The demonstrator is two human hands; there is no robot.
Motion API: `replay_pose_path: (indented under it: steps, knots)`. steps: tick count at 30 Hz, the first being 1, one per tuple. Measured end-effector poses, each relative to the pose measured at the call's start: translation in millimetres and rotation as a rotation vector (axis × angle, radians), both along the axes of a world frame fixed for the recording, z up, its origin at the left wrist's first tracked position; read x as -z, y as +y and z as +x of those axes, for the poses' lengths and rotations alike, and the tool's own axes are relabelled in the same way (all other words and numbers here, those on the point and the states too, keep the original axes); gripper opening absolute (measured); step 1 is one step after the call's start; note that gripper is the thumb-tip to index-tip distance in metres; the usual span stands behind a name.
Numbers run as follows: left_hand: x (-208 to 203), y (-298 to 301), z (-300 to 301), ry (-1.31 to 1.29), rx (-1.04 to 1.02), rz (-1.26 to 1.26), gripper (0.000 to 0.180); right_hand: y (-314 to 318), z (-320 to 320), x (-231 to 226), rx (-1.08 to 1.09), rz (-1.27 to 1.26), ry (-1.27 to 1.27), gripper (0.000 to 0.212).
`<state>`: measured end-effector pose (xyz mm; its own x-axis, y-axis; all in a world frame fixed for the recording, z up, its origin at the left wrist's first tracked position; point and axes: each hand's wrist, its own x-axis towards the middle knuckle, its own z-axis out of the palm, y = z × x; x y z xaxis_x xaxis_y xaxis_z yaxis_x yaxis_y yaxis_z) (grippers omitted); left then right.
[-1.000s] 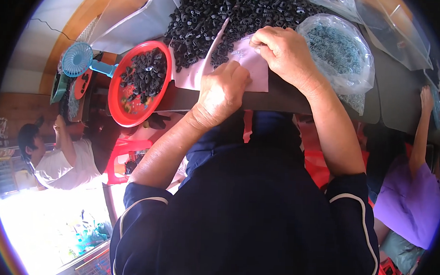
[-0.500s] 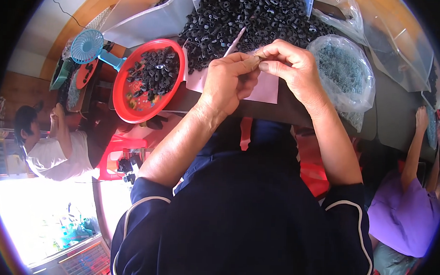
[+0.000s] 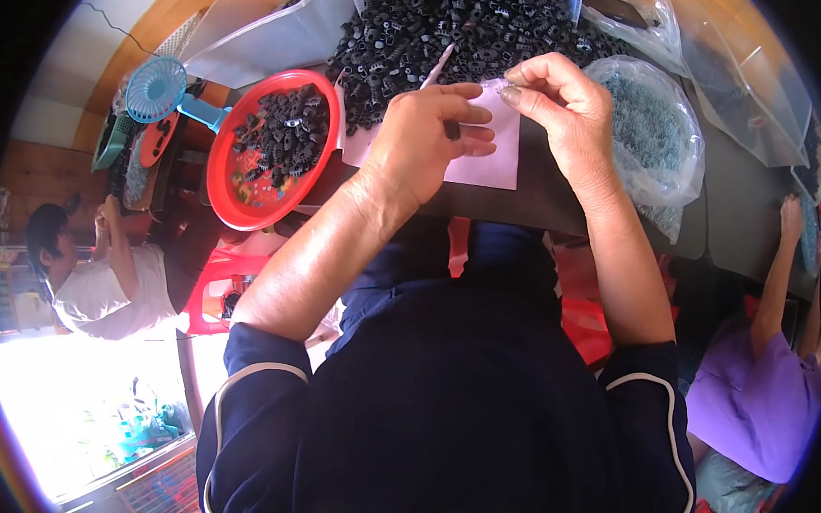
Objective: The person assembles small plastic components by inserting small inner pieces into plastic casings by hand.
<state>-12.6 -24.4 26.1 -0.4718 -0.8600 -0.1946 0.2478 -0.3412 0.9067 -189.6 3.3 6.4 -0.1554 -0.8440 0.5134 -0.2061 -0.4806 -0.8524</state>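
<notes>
My left hand [image 3: 424, 135] is over a pink sheet [image 3: 486, 164], its fingers loosely stretched. A small black plastic part [image 3: 452, 129] shows against its fingers, mostly covered by the hand. Thumb and forefinger of my right hand [image 3: 565, 104] come together in a pinch above the sheet's right side. Something tiny and pale seems to be at those fingertips, too small to make out. A gap separates the two hands. Just beyond them lies a big heap of black plastic parts [image 3: 454, 32].
To the left, a red basin [image 3: 216, 182] holds more black parts, beside a blue fan [image 3: 159, 89]. On the right stands a clear bag [image 3: 646, 120] of small bluish-grey pieces. Plastic bins [image 3: 273, 39] flank the heap. Two people sit at either side.
My hands were together at the fingertips and have come apart. The left fingers have loosened, and the right hand has shifted slightly up and right, still pinching.
</notes>
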Motion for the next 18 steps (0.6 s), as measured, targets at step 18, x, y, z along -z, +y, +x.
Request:
replay_pose_path:
  steps: [18]
  knots:
    - [-10.6, 3.7, -9.9, -0.093, 0.204, -0.315, 0.079, 4.0, -2.7, -6.0, -0.105, -0.108, 0.275, 0.015]
